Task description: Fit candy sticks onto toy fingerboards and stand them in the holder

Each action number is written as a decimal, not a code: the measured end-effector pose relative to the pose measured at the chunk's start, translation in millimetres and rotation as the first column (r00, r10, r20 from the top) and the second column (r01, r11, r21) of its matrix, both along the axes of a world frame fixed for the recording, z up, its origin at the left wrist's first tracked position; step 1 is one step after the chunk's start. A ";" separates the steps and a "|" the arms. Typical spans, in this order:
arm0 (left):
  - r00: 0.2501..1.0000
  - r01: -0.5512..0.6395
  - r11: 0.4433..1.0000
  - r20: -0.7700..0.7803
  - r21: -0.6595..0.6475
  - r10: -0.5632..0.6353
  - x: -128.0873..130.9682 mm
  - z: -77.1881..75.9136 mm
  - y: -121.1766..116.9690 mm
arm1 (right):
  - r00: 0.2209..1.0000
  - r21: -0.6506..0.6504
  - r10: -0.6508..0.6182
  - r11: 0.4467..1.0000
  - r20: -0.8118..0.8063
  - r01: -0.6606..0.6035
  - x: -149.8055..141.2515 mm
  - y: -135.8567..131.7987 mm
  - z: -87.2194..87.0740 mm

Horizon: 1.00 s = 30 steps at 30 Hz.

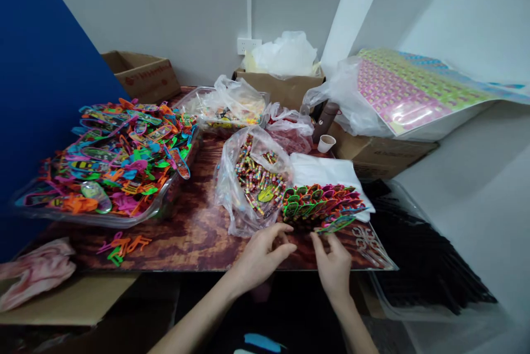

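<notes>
My right hand pinches a flat, green-edged plastic toy between thumb and fingers, near the table's front edge. Beside it my left hand has its thumb and fingers apart, with nothing in them. Just beyond both hands stand neat rows of oval plastic toys with green, orange and pink edges. To their left, an open clear plastic bag holds many small, multicoloured banded sticks and a yellow-green piece. White sheets or bags lie behind and partly under the rows.
A clear tray heaped with colourful plastic toys fills the table's left side; loose clips lie before it. Behind are bagged goods, a dark bottle, a paper cup and cardboard boxes. Right, black strips fill a bin.
</notes>
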<state>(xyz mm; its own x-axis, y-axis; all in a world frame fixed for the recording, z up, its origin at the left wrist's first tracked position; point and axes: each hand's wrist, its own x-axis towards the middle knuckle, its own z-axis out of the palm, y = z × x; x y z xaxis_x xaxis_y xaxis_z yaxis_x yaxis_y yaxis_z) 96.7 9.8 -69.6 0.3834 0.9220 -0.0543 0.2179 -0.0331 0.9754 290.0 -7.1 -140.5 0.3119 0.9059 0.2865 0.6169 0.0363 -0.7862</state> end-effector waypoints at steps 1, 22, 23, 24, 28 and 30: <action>1.000 -0.005 1.000 -0.001 -0.016 0.005 -4.3 -4.3 -1.2 | 0.998 0.010 -0.063 0.998 0.018 0.063 4.8 5.0 -6.2; 0.992 -0.001 0.950 -0.122 0.312 0.041 -6.0 12.7 3.7 | 0.963 0.033 -0.092 0.996 0.252 0.086 20.1 34.3 -30.1; 0.987 0.011 0.921 -0.154 0.388 0.053 -2.0 19.6 8.4 | 0.960 0.022 -0.086 0.996 0.265 0.083 20.3 34.1 -30.2; 0.980 0.025 0.886 -0.188 0.463 0.071 3.2 25.7 13.4 | 0.957 0.012 -0.083 0.996 0.279 0.083 20.2 33.8 -30.2; 0.938 0.136 0.698 -0.318 0.703 0.138 35.5 42.4 33.7 | 0.941 -0.016 -0.075 0.996 0.330 0.085 18.7 32.4 -28.8; 0.902 0.220 0.615 -0.398 0.757 0.167 54.0 46.1 43.5 | 0.934 -0.016 -0.076 0.996 0.348 0.086 17.4 31.7 -27.6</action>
<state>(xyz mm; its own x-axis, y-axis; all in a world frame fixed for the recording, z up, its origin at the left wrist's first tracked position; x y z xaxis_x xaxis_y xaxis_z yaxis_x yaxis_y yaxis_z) 150.7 53.3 -23.5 0.5289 0.6728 0.5173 0.5510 -0.7358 0.3937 307.4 24.6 -168.1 0.2708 0.8917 0.3626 0.8511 -0.0459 -0.5229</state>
